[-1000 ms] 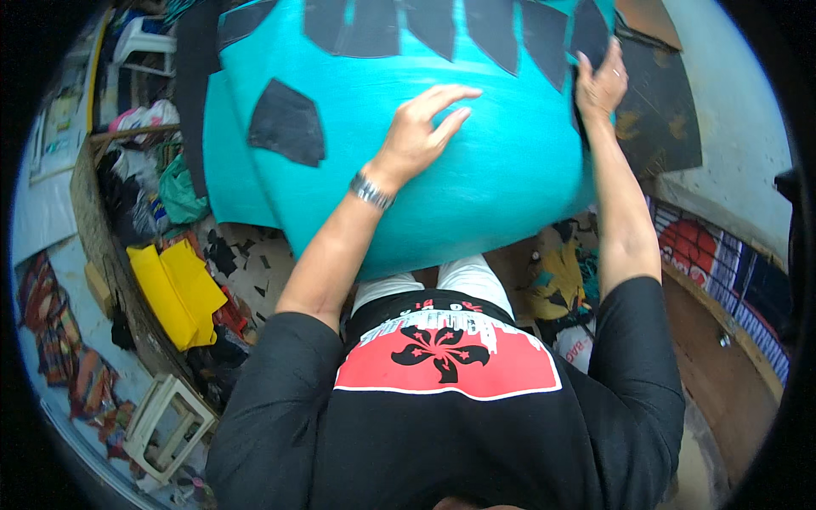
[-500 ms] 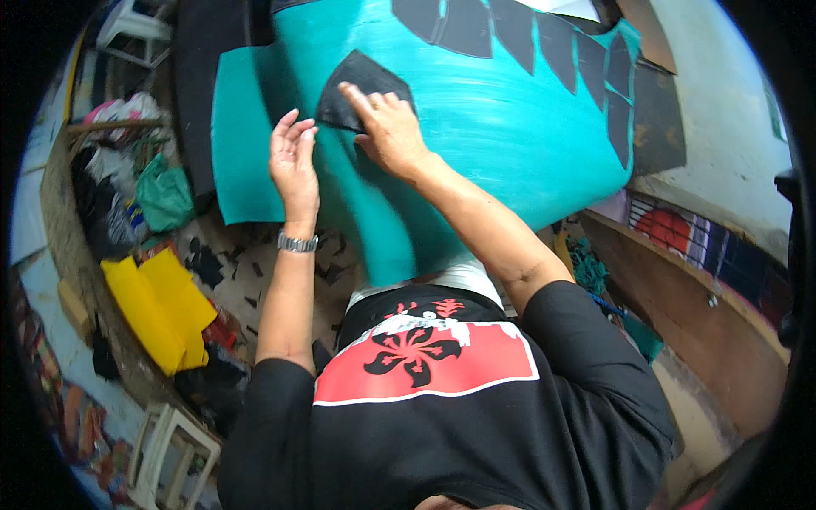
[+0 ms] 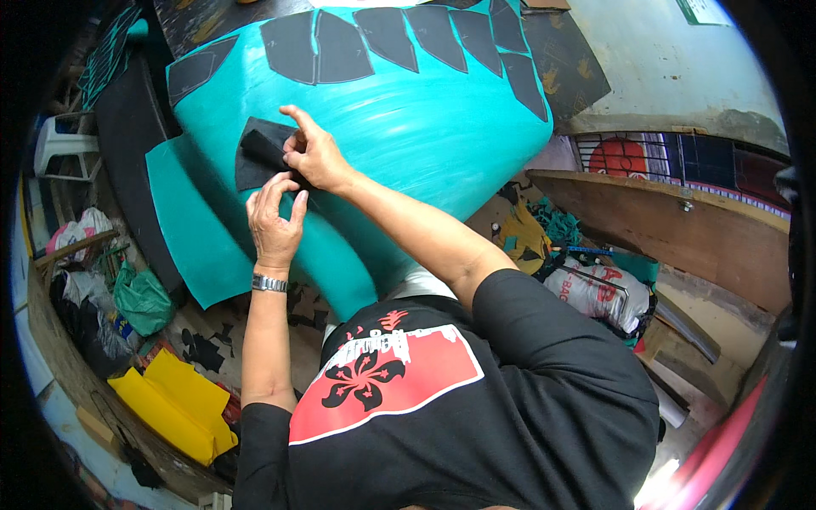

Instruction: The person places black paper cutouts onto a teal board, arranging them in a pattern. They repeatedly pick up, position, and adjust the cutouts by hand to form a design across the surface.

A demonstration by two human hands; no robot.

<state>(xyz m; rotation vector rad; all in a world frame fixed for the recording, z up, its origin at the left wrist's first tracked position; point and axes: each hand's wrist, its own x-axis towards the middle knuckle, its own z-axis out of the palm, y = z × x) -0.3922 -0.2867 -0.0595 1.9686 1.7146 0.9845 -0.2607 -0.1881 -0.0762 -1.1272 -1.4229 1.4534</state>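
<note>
A black sheet piece (image 3: 253, 174) lies on a large glossy teal sheet (image 3: 408, 127), with part of it lifted and folded over. The fingers of my right hand (image 3: 319, 161) pinch the folded part near its right side, while the index finger points away from it. Just below, my left hand (image 3: 276, 225) has its fingers curved and its thumb apart. Its fingertips are at the lower edge of the black piece; whether they press on it I cannot tell. Several more black pieces (image 3: 387, 38) lie in a row along the far edge of the teal sheet.
The teal sheet's near end hangs toward my lap. Left of it lie a dark sheet (image 3: 136, 161), a white stool (image 3: 68, 146), bags (image 3: 144, 297) and folded yellow material (image 3: 174, 404). At right are a wooden board (image 3: 671, 229) and a stuffed white bag (image 3: 599, 289). Dark scraps litter the floor.
The black piece lay flat under my right hand; now part of it is lifted and folded in my right fingers. My left hand has come to its lower edge. The view has shifted.
</note>
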